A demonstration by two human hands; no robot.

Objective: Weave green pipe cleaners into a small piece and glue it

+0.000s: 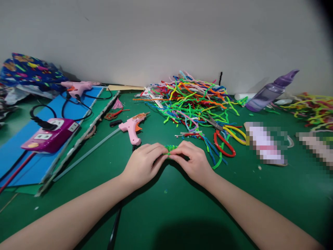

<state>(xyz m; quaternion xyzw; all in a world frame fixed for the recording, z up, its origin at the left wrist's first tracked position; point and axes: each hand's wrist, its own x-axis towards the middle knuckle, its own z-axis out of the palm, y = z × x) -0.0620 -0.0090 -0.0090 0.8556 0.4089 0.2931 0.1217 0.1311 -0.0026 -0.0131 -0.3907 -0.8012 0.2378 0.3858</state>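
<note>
Between my fingertips is a small green and blue twisted pipe cleaner piece (170,147), held just above the green table. My left hand (147,161) pinches its left end between thumb and fingers. From the other side, my right hand (194,161) pinches it too, the two hands' fingertips nearly meeting. Much of the piece is hidden behind the fingers. A pink glue gun (132,128) with a long glue stick lies just beyond my left hand. Scissors (225,140) with red and yellow handles lie beyond my right hand, beside loose blue and green pipe cleaners (208,144).
A heap of colourful pipe cleaners (192,100) lies by the wall. At left, a purple power strip (50,134) with cords sits on a blue board (23,166), near a second pink glue gun (76,88). A purple bottle (270,92) stands tilted at right, behind a blurred-out phone-like object (265,144).
</note>
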